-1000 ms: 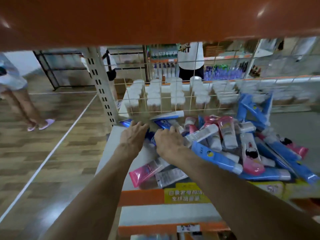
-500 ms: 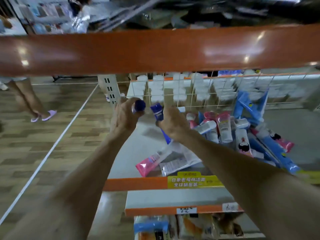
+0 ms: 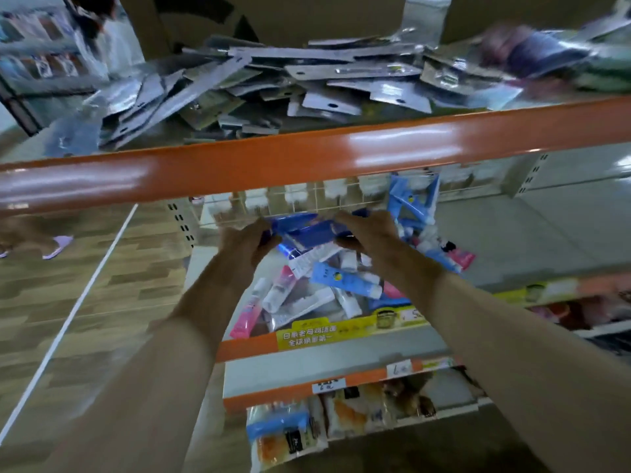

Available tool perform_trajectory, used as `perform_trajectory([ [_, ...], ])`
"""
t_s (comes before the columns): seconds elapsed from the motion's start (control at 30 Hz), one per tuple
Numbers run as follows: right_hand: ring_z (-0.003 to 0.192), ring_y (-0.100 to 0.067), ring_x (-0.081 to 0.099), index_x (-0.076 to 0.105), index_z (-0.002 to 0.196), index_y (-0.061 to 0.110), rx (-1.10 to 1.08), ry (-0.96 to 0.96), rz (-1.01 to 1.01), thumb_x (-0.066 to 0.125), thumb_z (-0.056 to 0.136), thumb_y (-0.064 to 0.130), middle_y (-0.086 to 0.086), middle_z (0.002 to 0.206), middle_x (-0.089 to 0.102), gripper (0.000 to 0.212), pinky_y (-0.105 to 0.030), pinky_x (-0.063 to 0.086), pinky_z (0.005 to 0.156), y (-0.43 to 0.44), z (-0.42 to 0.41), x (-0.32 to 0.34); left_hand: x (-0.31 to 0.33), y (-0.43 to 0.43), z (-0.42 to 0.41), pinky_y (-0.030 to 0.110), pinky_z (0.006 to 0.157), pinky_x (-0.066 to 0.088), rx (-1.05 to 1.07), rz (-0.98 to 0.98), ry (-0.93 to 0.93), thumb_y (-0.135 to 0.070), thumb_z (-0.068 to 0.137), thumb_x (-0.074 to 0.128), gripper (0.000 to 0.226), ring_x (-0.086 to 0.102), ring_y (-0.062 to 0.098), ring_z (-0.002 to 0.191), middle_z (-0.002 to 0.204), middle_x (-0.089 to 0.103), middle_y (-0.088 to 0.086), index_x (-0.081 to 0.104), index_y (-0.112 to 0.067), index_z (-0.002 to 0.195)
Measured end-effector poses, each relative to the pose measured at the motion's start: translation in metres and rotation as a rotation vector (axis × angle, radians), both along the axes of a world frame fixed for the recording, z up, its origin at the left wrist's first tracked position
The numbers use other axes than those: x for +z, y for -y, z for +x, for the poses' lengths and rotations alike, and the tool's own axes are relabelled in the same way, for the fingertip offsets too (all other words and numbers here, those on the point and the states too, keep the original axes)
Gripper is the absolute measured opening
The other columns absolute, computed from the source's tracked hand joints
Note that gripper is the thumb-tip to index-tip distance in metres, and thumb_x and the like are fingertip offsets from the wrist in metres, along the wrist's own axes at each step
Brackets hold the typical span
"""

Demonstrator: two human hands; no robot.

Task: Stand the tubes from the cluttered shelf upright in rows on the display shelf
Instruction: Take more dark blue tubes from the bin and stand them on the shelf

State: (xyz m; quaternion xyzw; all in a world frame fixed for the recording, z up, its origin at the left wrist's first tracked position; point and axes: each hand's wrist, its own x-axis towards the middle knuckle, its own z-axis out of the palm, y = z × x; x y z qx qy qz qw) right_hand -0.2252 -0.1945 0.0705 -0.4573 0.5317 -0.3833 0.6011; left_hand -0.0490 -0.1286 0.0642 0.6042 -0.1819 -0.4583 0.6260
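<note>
Both hands are raised above the cluttered shelf [image 3: 532, 247], just under the orange beam. My left hand [image 3: 244, 242] and my right hand [image 3: 367, 230] together grip a bunch of dark blue tubes [image 3: 307, 230] held sideways between them. Below lies a loose pile of tubes [image 3: 327, 288]: light blue, pink and white ones, lying flat and crossed over each other. A pink tube [image 3: 246, 315] lies near the shelf's front edge. More light blue tubes [image 3: 413, 203] lean against the wire grid at the back.
An orange beam [image 3: 307, 162] crosses the view above my hands. The shelf above it carries a heap of flat silver packets [image 3: 273, 83]. White-capped items [image 3: 307, 196] stand behind the wire grid. Packaged goods [image 3: 341, 421] fill the lower shelf. Wood-look floor lies to the left.
The view has tilted up. My hands rose from the pile, each with a blue tube, and have come together; now they hold the blue tubes between them.
</note>
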Motion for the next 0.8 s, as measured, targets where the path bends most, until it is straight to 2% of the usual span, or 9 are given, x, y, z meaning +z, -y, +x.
perform_trajectory([
  [0.07,0.058,-0.020,0.067,0.063,0.088,0.000,-0.078,0.213,0.143,0.072,0.081,0.012,-0.017,0.081,0.068,0.016,-0.025,0.058,0.053,-0.003,-0.038,-0.005,0.000,-0.002,-0.024,0.010,0.053,0.049,0.010,-0.084,-0.210,-0.014,0.095,0.058,0.015,0.061,0.011,0.062,0.081,0.055,0.010,0.058,0.001,0.097],
  [0.13,0.055,-0.019,0.066,0.061,0.085,0.004,-0.140,0.367,0.243,0.069,0.086,0.014,-0.014,0.074,0.065,0.013,-0.026,0.058,0.052,-0.006,-0.080,-0.012,-0.005,0.000,-0.054,0.026,0.050,0.058,0.043,0.002,-0.340,-0.012,0.094,0.058,0.014,0.063,0.025,0.072,0.089,0.059,0.018,0.056,0.002,0.092],
  [0.17,0.059,-0.019,0.065,0.062,0.084,0.006,-0.140,0.422,0.278,0.067,0.089,0.018,-0.012,0.074,0.064,0.013,-0.026,0.059,0.054,-0.008,-0.102,-0.017,-0.005,0.001,-0.072,0.031,0.049,0.058,0.016,0.071,-0.437,-0.013,0.093,0.059,0.016,0.066,0.028,0.072,0.093,0.061,0.020,0.057,0.002,0.095],
  [0.27,0.071,-0.018,0.064,0.061,0.085,0.014,-0.165,0.526,0.396,0.061,0.093,0.026,-0.008,0.083,0.064,0.015,-0.027,0.057,0.060,-0.014,-0.163,-0.022,0.000,0.003,-0.131,0.031,0.053,0.059,-0.147,0.103,-0.493,-0.019,0.091,0.062,0.022,0.069,0.024,0.068,0.095,0.063,0.017,0.060,0.002,0.098],
  [0.4,0.042,-0.013,0.059,0.059,0.088,0.008,-0.144,0.491,0.495,0.063,0.090,0.026,-0.007,0.078,0.061,0.018,-0.018,0.044,0.036,-0.017,-0.226,-0.007,0.010,0.010,-0.212,0.027,0.062,0.058,-0.260,0.035,-0.615,-0.019,0.093,0.059,0.018,0.066,0.019,0.076,0.085,0.068,0.012,0.063,-0.002,0.089],
  [0.53,0.050,-0.010,0.048,0.059,0.074,0.011,-0.169,0.344,0.386,0.068,0.088,0.020,-0.002,0.064,0.053,0.019,-0.017,0.037,0.041,0.000,-0.272,-0.005,0.008,0.031,-0.266,0.024,0.078,0.053,-0.356,0.026,-0.338,-0.011,0.089,0.065,0.009,0.067,0.015,0.080,0.087,0.072,0.008,0.067,-0.006,0.096],
  [0.63,0.053,-0.008,0.050,0.063,0.094,0.008,-0.132,0.241,0.211,0.068,0.087,0.016,-0.003,0.073,0.059,0.012,-0.017,0.037,0.052,0.019,-0.301,-0.003,0.003,0.054,-0.293,0.027,0.084,0.052,-0.466,-0.012,-0.136,-0.003,0.086,0.067,0.022,0.067,0.021,0.092,0.092,0.071,0.010,0.064,-0.002,0.107],
  [0.7,0.068,-0.011,0.060,0.059,0.107,0.011,-0.125,0.186,0.112,0.070,0.085,0.015,-0.004,0.085,0.066,0.025,-0.020,0.043,0.063,0.032,-0.321,-0.002,0.002,0.072,-0.312,0.027,0.078,0.051,-0.493,-0.027,-0.007,-0.003,0.083,0.071,0.035,0.065,0.021,0.093,0.101,0.068,0.008,0.058,-0.006,0.115],
  [0.8,0.088,-0.017,0.065,0.057,0.112,0.011,-0.144,0.144,0.050,0.072,0.084,0.016,-0.008,0.100,0.069,0.032,-0.024,0.047,0.077,0.048,-0.350,-0.001,-0.003,0.095,-0.343,0.034,0.079,0.051,-0.559,-0.020,0.177,-0.008,0.077,0.078,0.046,0.065,0.022,0.089,0.107,0.069,0.011,0.055,-0.007,0.117],
])
